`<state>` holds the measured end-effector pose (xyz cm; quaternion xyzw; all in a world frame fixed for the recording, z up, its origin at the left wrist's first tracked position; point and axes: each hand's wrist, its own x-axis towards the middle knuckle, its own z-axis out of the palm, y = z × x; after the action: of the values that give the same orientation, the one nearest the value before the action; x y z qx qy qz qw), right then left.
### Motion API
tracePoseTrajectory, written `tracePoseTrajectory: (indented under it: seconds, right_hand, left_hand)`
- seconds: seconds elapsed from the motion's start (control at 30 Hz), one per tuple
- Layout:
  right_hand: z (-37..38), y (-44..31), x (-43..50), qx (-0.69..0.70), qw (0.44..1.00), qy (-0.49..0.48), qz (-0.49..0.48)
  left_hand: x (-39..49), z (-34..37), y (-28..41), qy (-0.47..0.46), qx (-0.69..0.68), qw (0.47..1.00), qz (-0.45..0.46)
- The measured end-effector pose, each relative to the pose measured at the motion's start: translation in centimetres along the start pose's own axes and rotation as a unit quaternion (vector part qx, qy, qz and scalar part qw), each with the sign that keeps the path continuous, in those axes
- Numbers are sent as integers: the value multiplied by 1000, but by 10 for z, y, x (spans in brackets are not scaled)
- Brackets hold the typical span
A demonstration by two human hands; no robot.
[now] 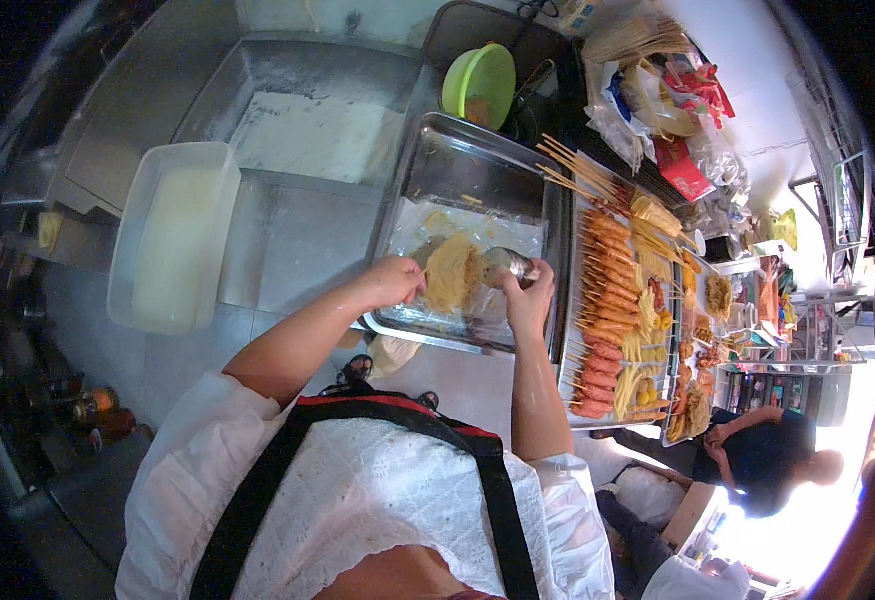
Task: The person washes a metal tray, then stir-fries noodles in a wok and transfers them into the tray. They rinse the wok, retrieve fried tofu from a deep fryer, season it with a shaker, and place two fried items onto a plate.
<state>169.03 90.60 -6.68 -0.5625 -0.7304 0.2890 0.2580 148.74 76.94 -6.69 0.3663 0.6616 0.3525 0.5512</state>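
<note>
A flat, yellowish piece of food (pixel 449 274) lies on crumpled clear plastic film (pixel 516 225) in a metal tray (pixel 475 169). Brown seasoning coats its right side. My left hand (pixel 398 282) pinches at the left edge of the food; whether it grips the food itself or a thin stick in it, I cannot tell. My right hand (pixel 531 296) is wrapped around a small metal shaker can (pixel 509 266). The can is tipped sideways, its top facing the food's right edge.
Right of the tray, another tray holds rows of skewered sausages (pixel 606 300) and pale skewered foods (pixel 640 330). A lime-green bowl (pixel 480 86) stands behind. At left are a white plastic tub (pixel 175 240) and a metal basin with white powder (pixel 317 139). A person (pixel 760 454) is at far right.
</note>
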Motion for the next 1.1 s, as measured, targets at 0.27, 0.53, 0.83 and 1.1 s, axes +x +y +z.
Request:
tracePoseTrajectory:
  seconds: [0.27,0.53,0.83,1.1]
  right_hand:
    - [-22,5,-1,87,995,38,1]
    - [22,-30,1,-73,991,75,-83]
    - [19,-20,-1,-159,982,-15,-99]
    - [5,3,-1,-38,998,1,-53]
  left_hand:
    - [-17,23,8,83,375,918,100]
    - [-5,48,-27,27,379,920,90]
    - [-5,47,-24,24,385,918,95]
    - [-9,44,-13,22,390,915,106]
